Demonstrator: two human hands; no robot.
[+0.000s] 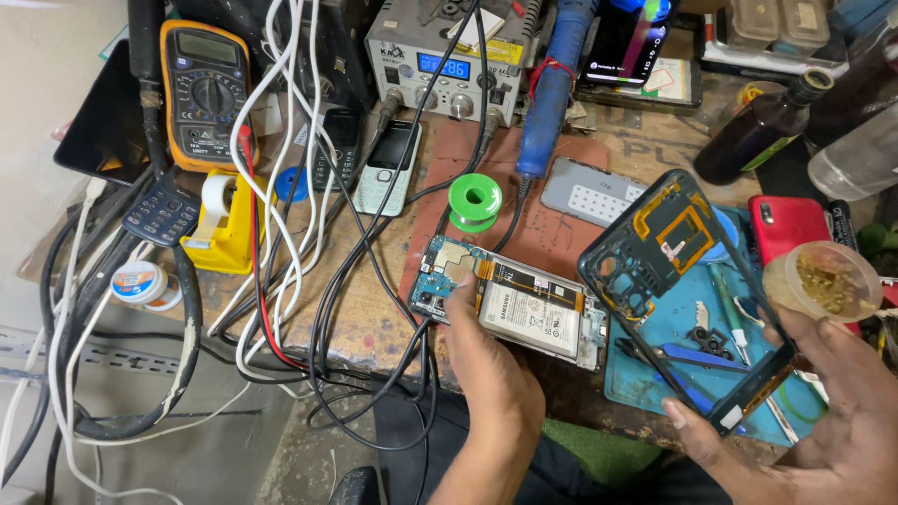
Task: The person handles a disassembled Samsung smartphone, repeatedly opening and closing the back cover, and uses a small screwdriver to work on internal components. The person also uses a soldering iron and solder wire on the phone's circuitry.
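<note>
My left hand [486,365] grips the near edge of an opened smartphone [510,299] with its circuit board and battery showing, lying on the wooden bench. My right hand [823,411] holds up the phone's black inner frame [683,290], with an orange coil patch near its top, tilted above a blue mat [655,374]. The frame's lower corner rests between my thumb and fingers.
A small clear tub of screws [823,281] sits by my right hand. A green solder spool [474,201], a keypad phone [388,168], a yellow multimeter [204,93], a tape dispenser [220,224], tangled cables [299,309], a soldering station [449,65], a dark bottle [758,126] and a red phone [786,224] crowd the bench.
</note>
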